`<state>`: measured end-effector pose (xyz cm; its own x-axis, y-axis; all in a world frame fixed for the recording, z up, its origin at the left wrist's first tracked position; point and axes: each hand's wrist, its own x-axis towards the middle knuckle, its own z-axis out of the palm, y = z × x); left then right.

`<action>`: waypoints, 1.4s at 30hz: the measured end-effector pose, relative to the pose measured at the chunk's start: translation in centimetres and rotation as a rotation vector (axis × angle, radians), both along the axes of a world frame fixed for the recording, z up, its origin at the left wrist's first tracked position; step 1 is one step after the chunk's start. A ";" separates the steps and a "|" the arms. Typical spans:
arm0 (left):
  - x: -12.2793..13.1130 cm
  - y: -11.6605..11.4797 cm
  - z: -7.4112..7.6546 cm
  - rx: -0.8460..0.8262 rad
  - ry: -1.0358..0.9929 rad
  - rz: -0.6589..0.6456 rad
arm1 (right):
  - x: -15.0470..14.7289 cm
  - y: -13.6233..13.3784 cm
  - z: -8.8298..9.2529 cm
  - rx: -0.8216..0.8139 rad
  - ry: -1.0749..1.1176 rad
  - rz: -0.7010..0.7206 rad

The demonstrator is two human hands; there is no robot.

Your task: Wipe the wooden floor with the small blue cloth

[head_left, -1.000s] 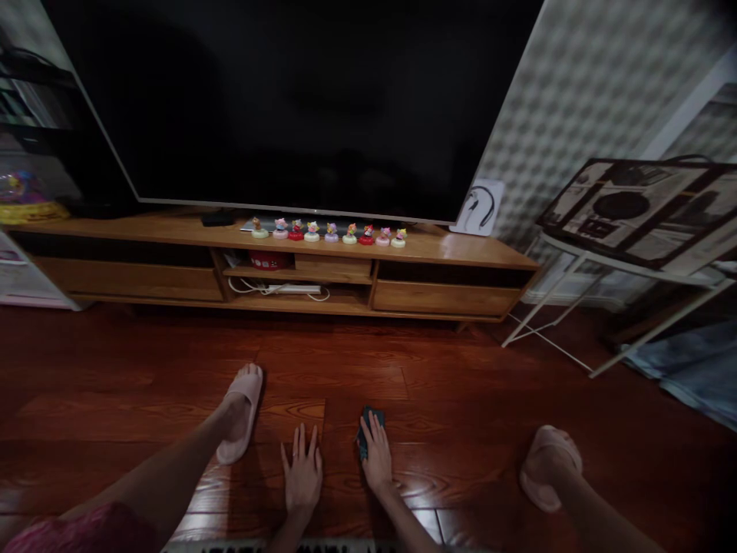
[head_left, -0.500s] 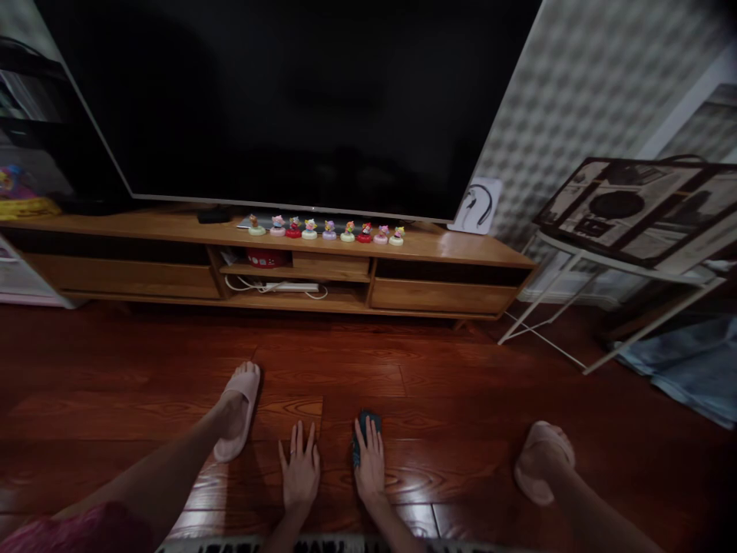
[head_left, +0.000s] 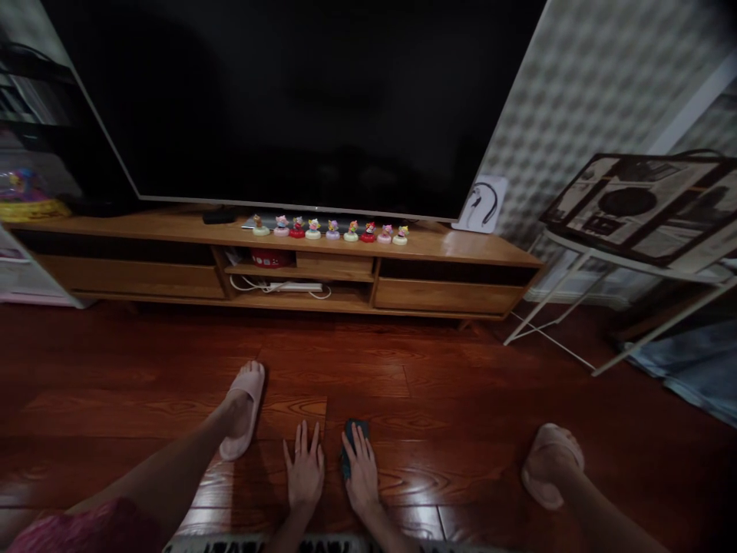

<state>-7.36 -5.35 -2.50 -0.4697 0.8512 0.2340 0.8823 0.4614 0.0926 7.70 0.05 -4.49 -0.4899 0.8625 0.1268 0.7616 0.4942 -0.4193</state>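
My right hand (head_left: 361,475) lies flat on a small dark teal cloth (head_left: 346,465) on the wooden floor (head_left: 437,407). Its fingers are stretched out over the cloth and hide most of it. Bits of the cloth show past the fingertips and along the hand's left side. To the left, my left hand (head_left: 305,472) rests palm down on the bare floorboards, fingers spread, with a ring on one finger. It holds nothing. A gap of floor separates the two hands.
My feet in pink slippers (head_left: 249,407) stand wide on either side. Ahead is a wooden TV stand (head_left: 449,296) bearing several small figurines (head_left: 332,230) and a large television (head_left: 322,100). A white-legged table (head_left: 553,307) with a patterned case (head_left: 627,203) stands right. A rug edge (head_left: 230,544) lies below.
My right hand and the cloth under it have slid left across the floor, closer to my left hand. My left hand stays in place on the floorboards. The view has shifted slightly.
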 end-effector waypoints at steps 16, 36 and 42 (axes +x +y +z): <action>0.2 -0.3 0.8 -0.035 0.032 -0.035 | -1.1 -5.6 -3.0 0.097 0.038 0.187; 0.2 0.0 -0.2 0.004 0.033 -0.010 | 0.0 -3.1 -0.9 -0.031 0.085 0.096; 0.0 -0.1 -0.1 -0.034 0.031 -0.031 | -1.5 -6.0 -1.4 -0.049 0.073 0.203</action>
<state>-7.37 -5.48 -2.56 -0.4358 0.8730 0.2189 0.8985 0.4362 0.0493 6.23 -5.98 -5.90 -0.6455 0.7528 0.1286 0.6152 0.6123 -0.4966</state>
